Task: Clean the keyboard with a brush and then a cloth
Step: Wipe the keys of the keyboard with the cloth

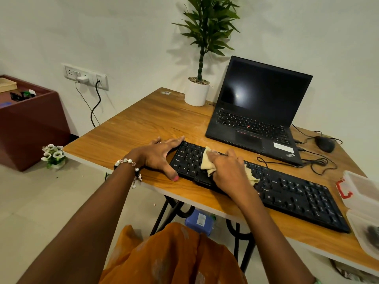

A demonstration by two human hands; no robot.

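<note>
A black keyboard (291, 193) lies slantwise across the near side of the wooden table (143, 119). My right hand (227, 171) presses a crumpled beige cloth (208, 163) onto the keys in the keyboard's left half. My left hand (158, 154) is spread flat around the keyboard's left end, thumb at its near corner and fingers at its far corner, holding it in place. No brush shows clearly; something dark lies in a plastic container (367, 224) at the right.
An open black laptop (258, 111) stands behind the keyboard, with a mouse (325, 143) and tangled cables (315, 162) to its right. A potted plant (198, 91) stands at the table's far edge. A clear lid (359, 187) with red clips sits at the right edge.
</note>
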